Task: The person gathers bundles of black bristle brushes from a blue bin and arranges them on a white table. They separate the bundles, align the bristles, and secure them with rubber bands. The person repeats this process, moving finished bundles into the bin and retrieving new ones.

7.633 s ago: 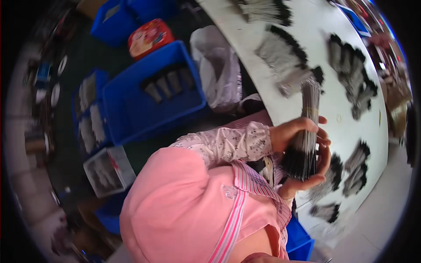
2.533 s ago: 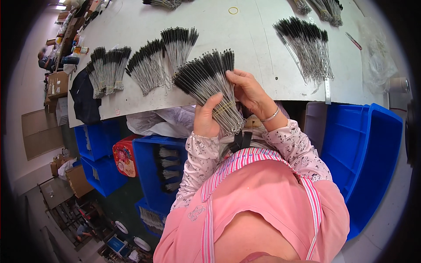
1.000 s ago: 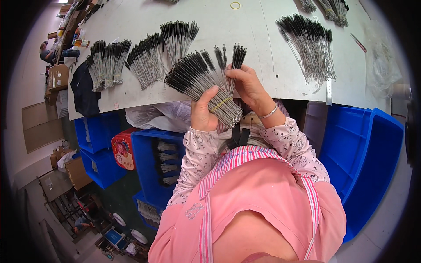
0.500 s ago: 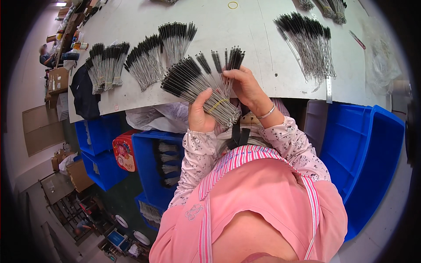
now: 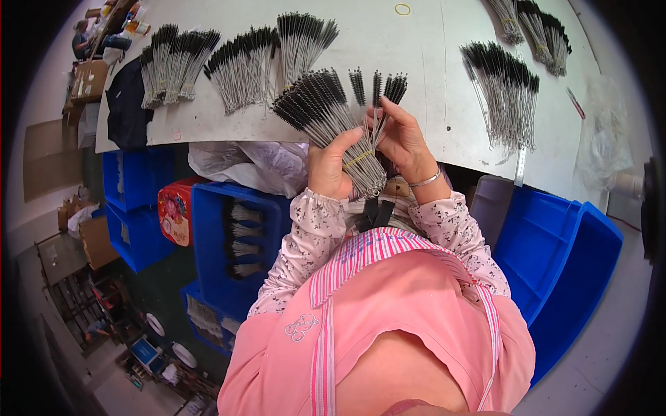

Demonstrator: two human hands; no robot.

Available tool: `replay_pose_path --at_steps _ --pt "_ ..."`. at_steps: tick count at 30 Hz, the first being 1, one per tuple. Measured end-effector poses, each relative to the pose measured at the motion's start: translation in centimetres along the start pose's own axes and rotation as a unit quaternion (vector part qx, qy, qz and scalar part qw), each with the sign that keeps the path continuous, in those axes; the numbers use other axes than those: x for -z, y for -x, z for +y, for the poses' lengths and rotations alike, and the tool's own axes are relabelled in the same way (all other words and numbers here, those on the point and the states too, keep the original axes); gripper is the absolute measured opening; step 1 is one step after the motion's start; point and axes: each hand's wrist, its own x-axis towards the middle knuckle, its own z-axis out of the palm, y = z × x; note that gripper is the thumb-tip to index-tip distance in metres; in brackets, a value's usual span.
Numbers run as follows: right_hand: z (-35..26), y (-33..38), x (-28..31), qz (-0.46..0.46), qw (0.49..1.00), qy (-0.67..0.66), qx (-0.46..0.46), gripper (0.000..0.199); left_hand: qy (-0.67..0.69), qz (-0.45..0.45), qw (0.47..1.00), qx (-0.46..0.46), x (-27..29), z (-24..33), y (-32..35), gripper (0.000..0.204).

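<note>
Brushes [image 5: 326,111], thin wire-stemmed ones with black bristle tips, are fanned out in a bundle above the near edge of the white table [image 5: 430,62]. The left hand [image 5: 331,170] is closed around the lower part of the bundle, thumb across the stems, where a yellow rubber band [image 5: 357,159] binds them; the twisted wire ends stick out below the fist. The right hand [image 5: 400,135] is just beside it, its fingers pinched on a few separate stems that stand up straighter than the rest of the fan. A thin bracelet [image 5: 424,181] sits on the right wrist, and both forearms wear pale floral sleeves.

Beyond the hands, more bundles lie flat on the table: a row of fanned groups [image 5: 236,59] to the left and a long spread group [image 5: 506,90] to the right, with further ones at the far right corner. A small yellow ring [image 5: 402,9] lies near the table's far edge, and a dark cloth [image 5: 128,111] hangs over the left end.

Below the table edge, a crumpled clear plastic bag [image 5: 257,163] sits above a blue bin [image 5: 229,243] that holds more brushes. A red tin [image 5: 175,210] stands beside it, and empty-looking blue bins [image 5: 555,256] are stacked on the right.
</note>
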Motion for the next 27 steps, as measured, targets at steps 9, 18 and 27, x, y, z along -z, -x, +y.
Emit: replay_pose_path --at_steps 9,18,27 --pt "-0.3 1.0 -2.8 0.032 0.972 0.229 0.041 0.022 0.014 -0.012 1.0 0.008 1.0 -0.1 0.1 0.033" --pt "0.0 0.6 -2.3 0.042 0.973 0.225 0.042 0.016 -0.011 -0.014 1.0 0.002 1.2 0.4 0.0 0.034" --pt "0.4 1.0 -3.8 0.054 0.921 0.37 0.114 0.025 -0.054 -0.028 0.997 -0.04 0.7 0.1 -0.1 0.034"
